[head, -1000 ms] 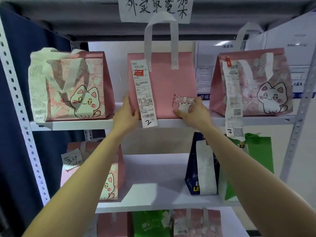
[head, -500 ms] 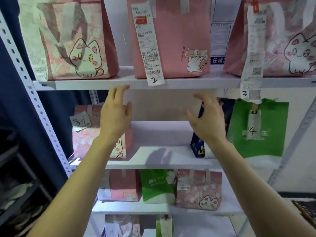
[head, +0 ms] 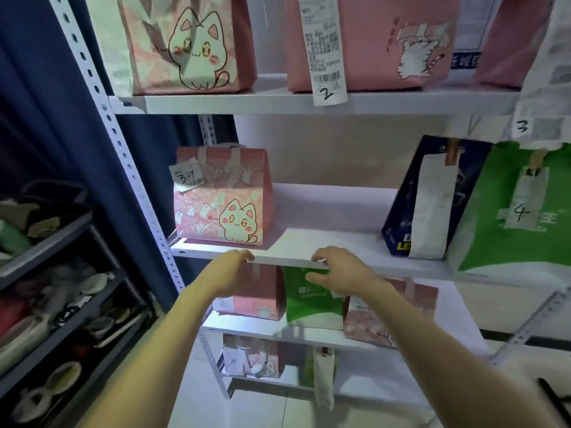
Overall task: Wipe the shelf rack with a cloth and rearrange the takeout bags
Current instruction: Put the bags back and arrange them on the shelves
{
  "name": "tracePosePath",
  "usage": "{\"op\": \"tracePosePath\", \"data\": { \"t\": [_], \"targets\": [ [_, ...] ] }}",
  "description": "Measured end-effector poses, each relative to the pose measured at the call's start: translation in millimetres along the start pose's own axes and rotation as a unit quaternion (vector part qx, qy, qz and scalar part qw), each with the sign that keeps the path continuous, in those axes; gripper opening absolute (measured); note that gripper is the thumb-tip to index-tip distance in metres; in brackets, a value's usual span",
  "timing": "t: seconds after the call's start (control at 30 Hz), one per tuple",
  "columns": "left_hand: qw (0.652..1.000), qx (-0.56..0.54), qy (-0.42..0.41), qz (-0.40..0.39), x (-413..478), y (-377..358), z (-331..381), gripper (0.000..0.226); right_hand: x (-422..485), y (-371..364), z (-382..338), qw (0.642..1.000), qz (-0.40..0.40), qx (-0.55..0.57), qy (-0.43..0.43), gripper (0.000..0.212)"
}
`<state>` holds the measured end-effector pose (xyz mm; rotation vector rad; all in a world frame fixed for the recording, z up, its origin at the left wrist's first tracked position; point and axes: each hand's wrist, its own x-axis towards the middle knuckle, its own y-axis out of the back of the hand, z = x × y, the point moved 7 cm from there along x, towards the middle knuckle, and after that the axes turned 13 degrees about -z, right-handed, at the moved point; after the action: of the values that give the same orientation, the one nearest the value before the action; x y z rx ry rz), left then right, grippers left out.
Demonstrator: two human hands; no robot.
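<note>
A white metal shelf rack holds takeout bags on several levels. On the top visible shelf stand a pink cat bag and a plain pink bag with receipt "2". The middle shelf carries a pink cat bag tagged "34" at left, a dark blue bag and a green bag marked "4" at right. My left hand and my right hand hover open at the middle shelf's front edge, in front of a pink bag and a green bag below. No cloth shows.
A dark rack with dishes and clutter stands at the left, beside a navy curtain. A third pink bag sits on the lower shelf, and more bags sit on the lowest shelf. Pale floor tiles lie below.
Both hands let go of the plain pink bag on the top shelf and dropped to the middle shelf's front edge. The view tilted downward.
</note>
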<state>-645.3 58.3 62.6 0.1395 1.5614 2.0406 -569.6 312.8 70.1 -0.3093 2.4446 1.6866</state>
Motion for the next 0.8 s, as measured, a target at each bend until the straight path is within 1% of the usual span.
{"op": "tracePosePath", "data": {
  "t": [0.1,0.23,0.33,0.43,0.53,0.67,0.8],
  "targets": [
    [1.000,-0.017,0.009,0.006,-8.9,9.1,-18.2,0.056,15.6,-6.9,-16.8,1.000,-0.006,-0.014,0.018,0.048],
    [0.998,-0.050,0.026,0.027,-21.5,23.8,-39.0,0.051,43.0,-10.7,-48.1,0.999,0.006,-0.013,0.038,0.049],
    [0.997,-0.061,0.041,0.029,-30.8,28.7,-53.3,0.050,65.0,-7.7,-71.1,0.998,0.056,0.023,0.033,0.053],
    [0.994,-0.082,0.059,0.038,-38.8,31.6,-65.4,0.051,84.8,6.6,-89.6,0.989,0.116,0.092,0.016,0.051],
    [0.992,-0.090,0.072,0.058,-46.1,36.3,-74.6,0.049,105.0,19.3,-104.2,0.980,0.142,0.136,0.009,0.046],
    [0.989,-0.088,0.082,0.081,-50.6,43.6,-87.4,0.047,135.5,26.7,-110.3,0.972,0.149,0.180,0.004,0.039],
    [0.986,-0.079,0.082,0.120,-49.5,50.4,-94.7,0.047,154.1,30.9,-103.2,0.966,0.160,0.201,-0.002,0.017]
  ]
}}
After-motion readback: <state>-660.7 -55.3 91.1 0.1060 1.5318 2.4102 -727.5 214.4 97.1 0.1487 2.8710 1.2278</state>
